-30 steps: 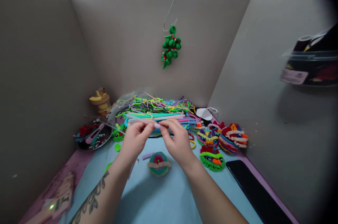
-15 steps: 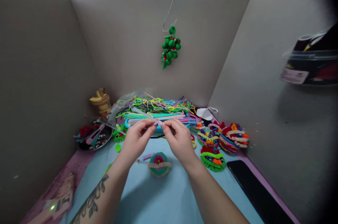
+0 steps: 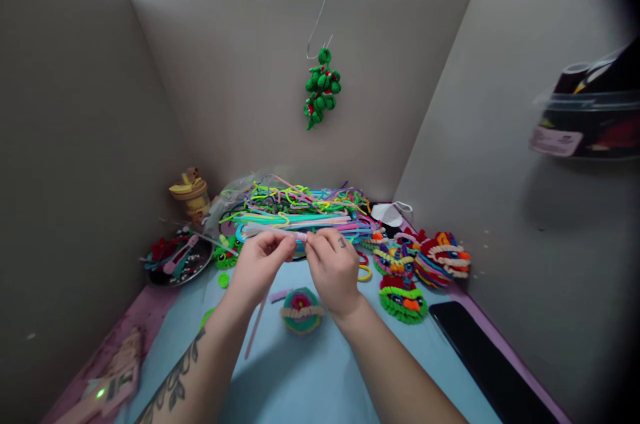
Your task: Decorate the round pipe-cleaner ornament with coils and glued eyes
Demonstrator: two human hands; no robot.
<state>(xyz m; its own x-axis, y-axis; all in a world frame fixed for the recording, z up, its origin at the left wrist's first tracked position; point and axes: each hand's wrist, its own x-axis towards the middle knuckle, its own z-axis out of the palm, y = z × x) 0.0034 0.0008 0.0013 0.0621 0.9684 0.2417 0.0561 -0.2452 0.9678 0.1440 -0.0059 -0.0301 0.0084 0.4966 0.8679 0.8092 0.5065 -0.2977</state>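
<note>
A pale pink pipe cleaner (image 3: 301, 236) is pinched between my two hands, above the far half of the blue mat. Part of it looks wound into a short coil at the fingertips. My left hand (image 3: 261, 265) closes on its left end with thumb and index finger, and a thin pink length (image 3: 255, 329) shows below that hand. Fingers curled, my right hand (image 3: 332, 271) grips the coil's right end. Below the hands lies a round teal, red and beige pipe-cleaner piece (image 3: 302, 319), with a short lilac piece (image 3: 279, 296) beside it.
Behind my hands are heaped colourful pipe cleaners (image 3: 310, 201). Finished pipe-cleaner pieces (image 3: 403, 301) sit at right, near a black phone-like slab (image 3: 487, 361). A metal bowl (image 3: 195, 267) and a pink glue gun (image 3: 117, 377) lie left. Grey panels (image 3: 240, 77) enclose the table.
My right hand has rolled over, its back now turned more upward. The pale pipe cleaner's free end has swung down, and a pink length now shows below my left hand.
</note>
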